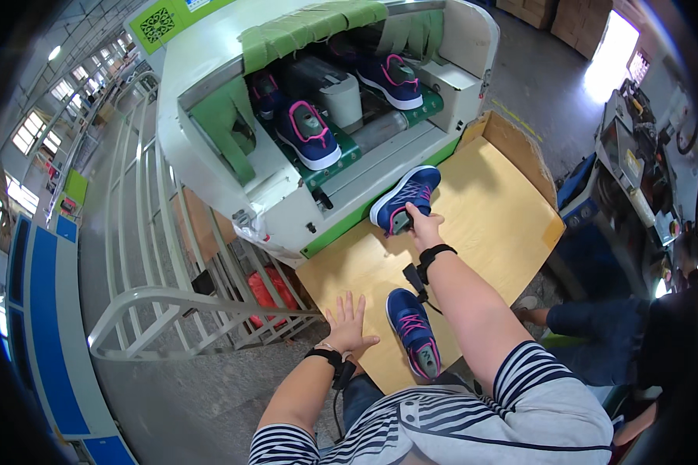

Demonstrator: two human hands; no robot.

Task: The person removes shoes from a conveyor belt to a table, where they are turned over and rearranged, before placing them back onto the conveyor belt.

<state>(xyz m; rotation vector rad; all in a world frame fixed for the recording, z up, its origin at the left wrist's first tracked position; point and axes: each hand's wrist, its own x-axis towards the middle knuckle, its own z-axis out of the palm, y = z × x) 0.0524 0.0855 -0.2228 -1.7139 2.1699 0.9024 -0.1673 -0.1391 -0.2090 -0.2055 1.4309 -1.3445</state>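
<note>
My right hand (424, 228) grips a navy sneaker (412, 194) with pink laces and a white sole by its heel end, over the far part of a tan board (488, 225). Closer to me, a matching sneaker (413, 329) lies on the same board, toe pointing away. With fingers spread, my left hand (349, 325) hovers at or rests on the board's left edge; contact is unclear. Nothing is in it. Both wrists wear black straps with small devices.
A white machine (217, 70) stands ahead, with green flaps (310, 31) over its opening. Several more sneakers (310, 136) sit on its green belts (349, 151). Metal rails (147, 232) run on the left, a cardboard flap (520, 147) on the right. Another person's leg (597, 333) is at right.
</note>
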